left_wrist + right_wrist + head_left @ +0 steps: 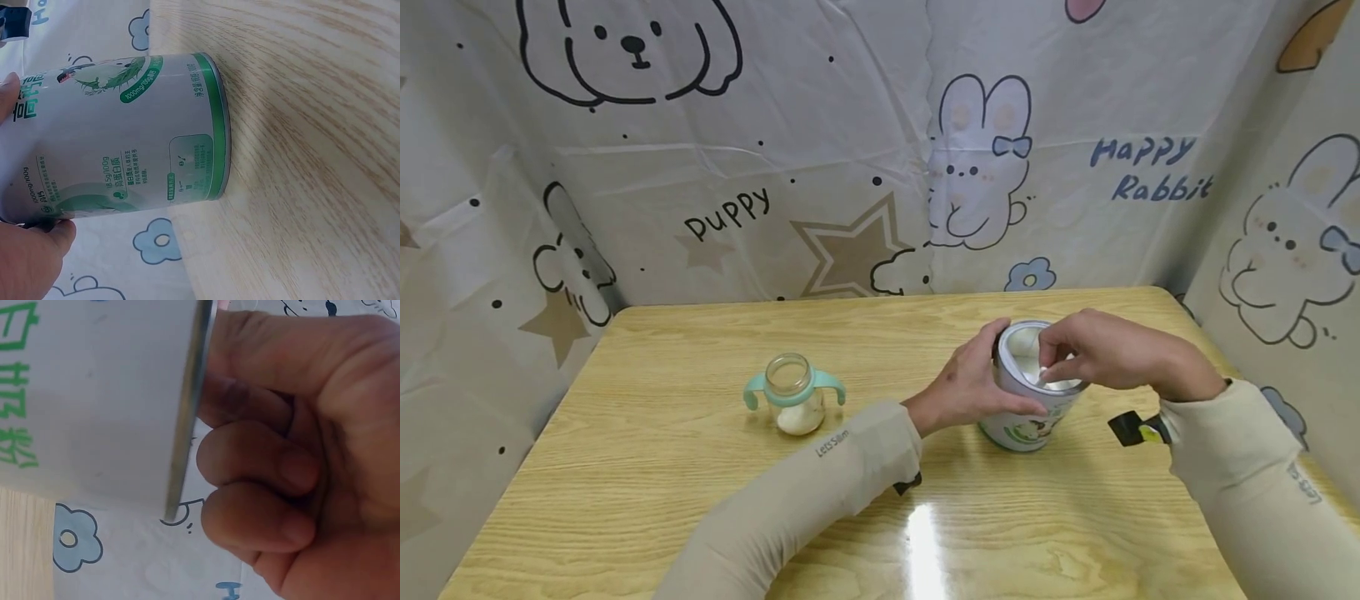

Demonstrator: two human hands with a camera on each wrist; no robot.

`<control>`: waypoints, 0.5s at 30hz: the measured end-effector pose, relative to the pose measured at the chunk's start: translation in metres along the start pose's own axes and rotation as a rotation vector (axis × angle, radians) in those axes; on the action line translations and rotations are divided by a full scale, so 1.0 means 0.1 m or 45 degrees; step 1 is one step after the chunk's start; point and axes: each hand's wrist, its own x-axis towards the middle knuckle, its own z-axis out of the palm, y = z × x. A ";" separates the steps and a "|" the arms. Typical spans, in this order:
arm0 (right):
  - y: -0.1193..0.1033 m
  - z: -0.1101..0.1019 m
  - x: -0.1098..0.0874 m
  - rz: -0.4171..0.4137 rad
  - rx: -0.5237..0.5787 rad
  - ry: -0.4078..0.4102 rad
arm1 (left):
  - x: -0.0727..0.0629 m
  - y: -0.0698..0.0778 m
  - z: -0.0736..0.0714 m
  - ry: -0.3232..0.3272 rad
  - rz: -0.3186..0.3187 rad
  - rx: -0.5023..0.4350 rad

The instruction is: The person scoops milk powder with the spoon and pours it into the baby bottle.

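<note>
A white and green milk powder can point(1030, 425) stands uncovered on the table, its label facing me in the left wrist view. My left hand point(966, 383) grips the can near its top, thumb across the front and fingers round the left side. Over the can's mouth, my right hand point(1101, 350) has its thumb and forefinger pinched on a small white scoop point(1043, 376), mostly hidden in the can. The other fingers point(250, 515) are curled beside the metal rim point(187, 419). Left of the can, a baby bottle point(790, 392) with mint handles stands open-topped, white powder in its bottom.
The wooden table point(647, 467) runs back to a cloth backdrop point(820, 150) printed with cartoon animals, which also hangs at both sides. Black wrist straps point(1127, 428) stick out from my sleeves. A bright light reflection lies on the tabletop in front.
</note>
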 end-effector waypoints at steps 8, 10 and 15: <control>0.03 -0.04 -0.02 0.024 0.144 -0.024 | 0.01 0.00 0.00 0.001 0.010 0.009; 0.04 -0.04 -0.02 0.037 0.175 -0.025 | 0.01 -0.01 0.00 0.000 0.016 0.011; 0.08 -0.04 -0.06 0.060 0.273 -0.021 | 0.01 -0.02 0.00 -0.002 0.042 0.006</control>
